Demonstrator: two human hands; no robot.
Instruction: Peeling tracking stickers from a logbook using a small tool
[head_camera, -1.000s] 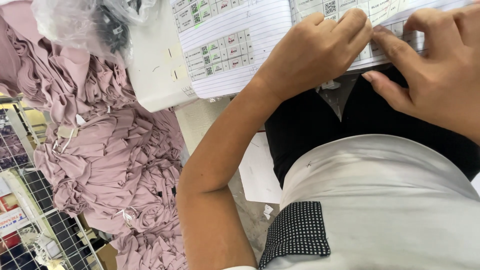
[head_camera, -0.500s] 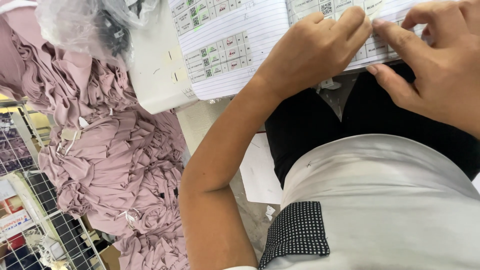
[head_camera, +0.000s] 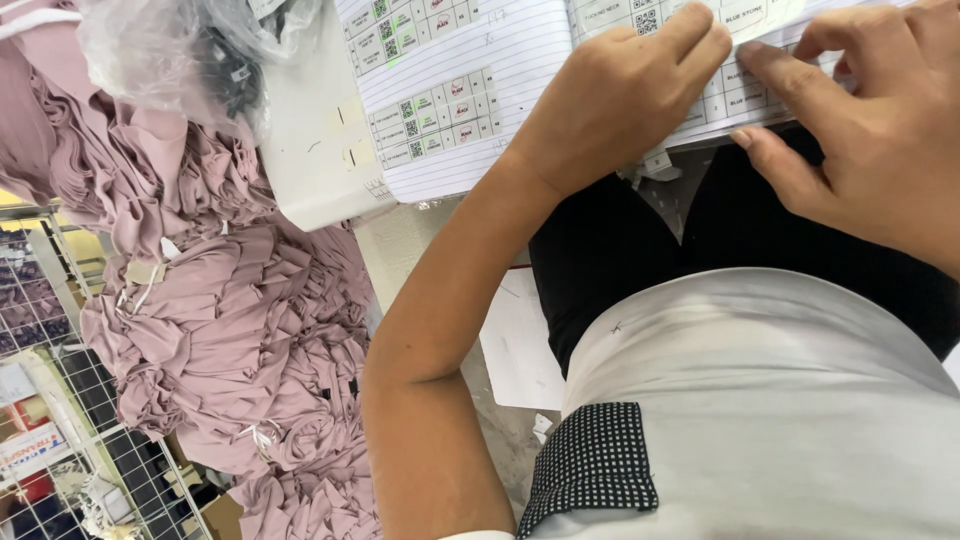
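Change since the earlier frames: slight. Left hand (head_camera: 620, 95) stays curled on the notebook's lower edge; right hand (head_camera: 870, 130) has drawn a little closer, its forefinger now lying flatter across the page. View shifted a touch; heaps at left sit as before.

Notebook (head_camera: 480, 90): open, lined pages, lying at the top of the view on the pale counter (head_camera: 310, 150), its lower edge overhanging the lap. Rows of small printed labels (head_camera: 430, 115) stuck on both pages.

Hands: close together, almost touching, both on the right-hand page. Left hand knuckles up, fingertips tucked onto the paper near a label; right hand fingers spread, thumb below the page edge, forefinger pressing the sheet. Whether a loose label is pinched between them cannot be told.

Surroundings: mauve fabric pieces (head_camera: 230, 340) heaped at left in a wire basket (head_camera: 70, 440); clear plastic bag (head_camera: 170, 50) at upper left; black trousers (head_camera: 620, 250) and pale shirt (head_camera: 780, 400) below.
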